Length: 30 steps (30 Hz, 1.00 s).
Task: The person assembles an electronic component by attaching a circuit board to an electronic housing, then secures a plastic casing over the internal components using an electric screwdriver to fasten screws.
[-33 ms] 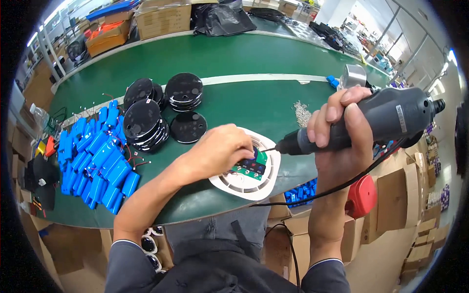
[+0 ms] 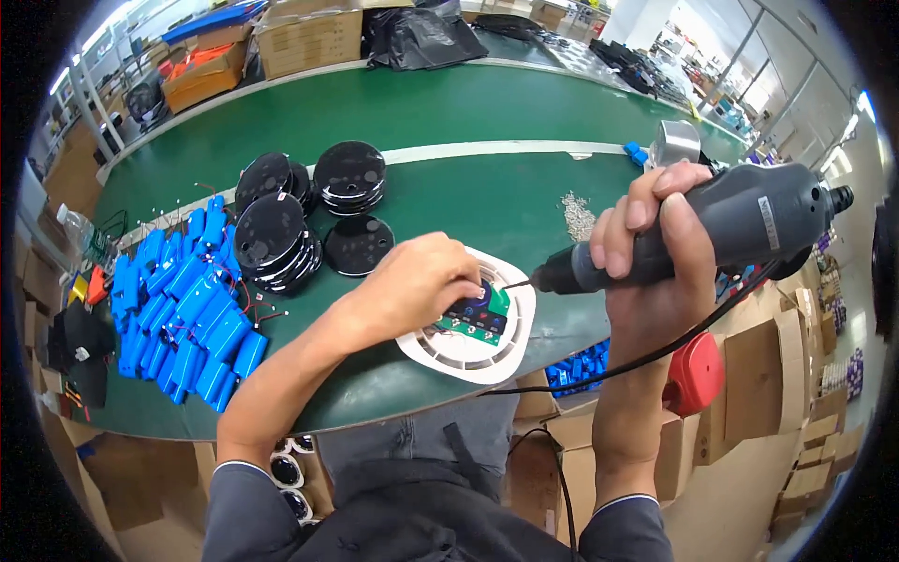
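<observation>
My right hand (image 2: 653,229) is wrapped round a dark grey corded electric screwdriver (image 2: 740,225), held level above the table with its bit pointing left. The bit's tip is over the right rim of a white rounded plastic housing (image 2: 449,356). Inside the housing lies a green circuit board (image 2: 485,332) with a dark strip. My left hand (image 2: 426,276) reaches over the housing's left side, fingers closed in a pinch down at the board. Whatever lies between those fingertips is hidden. Beyond the housing, small silvery screws (image 2: 578,217) lie in a loose pile.
Blue-wrapped battery packs (image 2: 187,300) with wires are heaped at the left. Stacks of glossy black discs (image 2: 272,234) stand beside them. A silver roll (image 2: 676,142) sits beyond the screwdriver. The black cord (image 2: 655,356) crosses the table's front edge, above open cardboard boxes (image 2: 749,384).
</observation>
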### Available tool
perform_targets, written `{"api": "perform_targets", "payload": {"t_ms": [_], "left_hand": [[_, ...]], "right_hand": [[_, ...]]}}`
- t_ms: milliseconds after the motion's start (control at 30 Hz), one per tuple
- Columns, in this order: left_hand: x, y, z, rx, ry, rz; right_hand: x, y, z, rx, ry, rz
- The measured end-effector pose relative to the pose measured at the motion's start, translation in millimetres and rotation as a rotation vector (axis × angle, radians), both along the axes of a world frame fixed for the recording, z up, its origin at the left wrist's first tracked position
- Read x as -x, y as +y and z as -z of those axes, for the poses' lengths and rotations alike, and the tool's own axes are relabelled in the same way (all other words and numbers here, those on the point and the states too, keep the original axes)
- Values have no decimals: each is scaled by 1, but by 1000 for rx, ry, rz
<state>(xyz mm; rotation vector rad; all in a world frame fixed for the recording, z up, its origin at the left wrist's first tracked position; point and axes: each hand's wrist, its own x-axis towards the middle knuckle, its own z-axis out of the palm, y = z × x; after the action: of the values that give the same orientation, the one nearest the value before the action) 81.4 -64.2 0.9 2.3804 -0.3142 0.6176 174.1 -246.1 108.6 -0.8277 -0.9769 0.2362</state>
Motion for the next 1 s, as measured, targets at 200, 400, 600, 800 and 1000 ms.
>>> {"api": "perform_targets", "payload": {"t_ms": [200,400,600,800,1000], "left_hand": [[-25,-11,-6,-169,106,-5],[-39,-16,-15,-343,306,-3],[-32,-17,-8,-546,118,42],[-30,-9,9,-307,-27,20],[-23,0,24,-23,-120,-167]], "right_hand": [[-10,-12,5,-47,141,99],[-6,-22,7,6,178,185],[-11,-30,11,173,20,185],[-10,-10,15,203,24,174],[-7,17,23,204,41,156]]}}
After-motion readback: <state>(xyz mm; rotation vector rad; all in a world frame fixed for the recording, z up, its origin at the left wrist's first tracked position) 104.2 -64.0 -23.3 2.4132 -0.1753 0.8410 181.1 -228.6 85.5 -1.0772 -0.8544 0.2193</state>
